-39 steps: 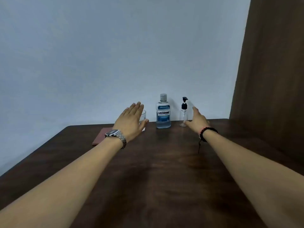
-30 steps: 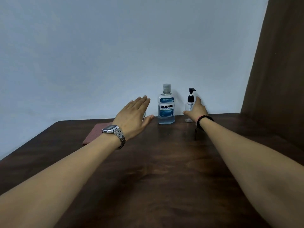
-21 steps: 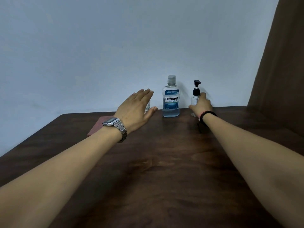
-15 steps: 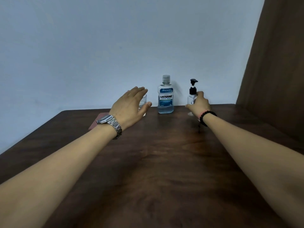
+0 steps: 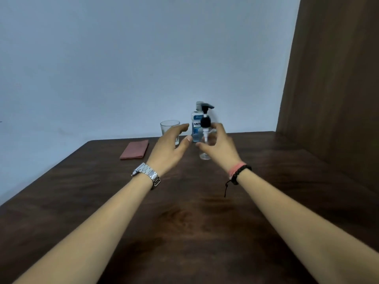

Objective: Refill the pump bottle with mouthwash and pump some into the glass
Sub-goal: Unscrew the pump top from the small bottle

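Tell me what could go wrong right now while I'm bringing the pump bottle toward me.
1. Your right hand grips the pump bottle low on its clear body; the tall black pump could make it tip.
2. Your left hand reaches in with open fingers just in front of the glass, so a stray move could knock it over.
3. The mouthwash bottle stands right behind; swinging the pump bottle back could bump it.
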